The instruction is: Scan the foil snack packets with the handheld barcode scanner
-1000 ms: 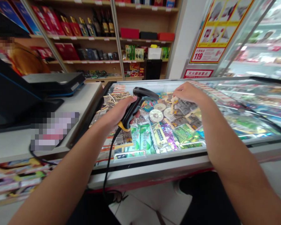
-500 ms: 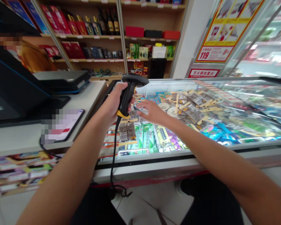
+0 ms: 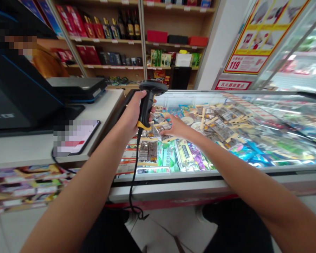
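My left hand point(image 3: 134, 110) is wrapped round the grip of a black and yellow barcode scanner point(image 3: 147, 105). The scanner is upright over the left end of a glass-topped chest freezer point(image 3: 195, 182), and its black cable point(image 3: 136, 165) hangs down past the front edge. My right hand point(image 3: 175, 126) reaches over the freezer with thumb and fingers apart. Its fingertips are at a brown wrapped packet point(image 3: 162, 131), apparently touching it. Other brown packets point(image 3: 149, 151), wooden-looking sticks point(image 3: 202, 117) and green packs point(image 3: 170, 154) lie around them.
On the left counter point(image 3: 105, 105) are a phone point(image 3: 81, 137), a dark flat-topped device point(image 3: 79, 86) and a large black terminal point(image 3: 23, 91). Behind it is a person in a brown top point(image 3: 47, 61). Shelves point(image 3: 107, 40) with bottles and boxes line the back.
My right hand has lowered slightly towards the brown packet, its thumb and fingers spreading further apart. My left hand still holds the scanner. The view has shifted a little.
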The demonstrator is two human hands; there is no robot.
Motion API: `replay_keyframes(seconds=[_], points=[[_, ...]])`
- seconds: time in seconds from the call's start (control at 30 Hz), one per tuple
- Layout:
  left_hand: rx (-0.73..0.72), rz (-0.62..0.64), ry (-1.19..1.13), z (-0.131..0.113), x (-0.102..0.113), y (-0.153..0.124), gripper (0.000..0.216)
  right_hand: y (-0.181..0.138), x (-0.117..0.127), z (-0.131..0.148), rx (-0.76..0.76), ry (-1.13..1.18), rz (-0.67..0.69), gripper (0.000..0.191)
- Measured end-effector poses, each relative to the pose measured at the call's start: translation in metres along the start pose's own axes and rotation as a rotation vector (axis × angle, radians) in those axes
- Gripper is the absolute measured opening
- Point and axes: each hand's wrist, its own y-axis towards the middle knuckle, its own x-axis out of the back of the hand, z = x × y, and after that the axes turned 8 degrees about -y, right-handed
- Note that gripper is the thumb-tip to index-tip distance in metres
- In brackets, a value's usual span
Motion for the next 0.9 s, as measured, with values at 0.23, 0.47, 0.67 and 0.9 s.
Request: replay_keyframes(seconds=[0.23, 0.47, 0.67, 0.9], points=[[0.079, 0.059, 0.053, 0.009, -0.003, -0.001, 0.039, 0.010, 0.018, -0.021, -0.136, 0.189, -0.080, 0.031], [0.237, 0.227, 0.159, 0.020, -0.014, -0.008, 0.040, 0.026, 0.036, -0.042, -0.342, 0.729, -0.362, 0.030], [0.253, 0.263, 0.183, 0.024, -0.017, -0.012, 0.040, 0.026, 0.048, -0.048, -0.385, 0.680, -0.404, 0.030], [0.222, 0.263, 0.144, 0.023, -0.015, -0.012, 0.038, 0.027, 0.060, -0.044, -0.400, 0.717, -0.451, 0.027]])
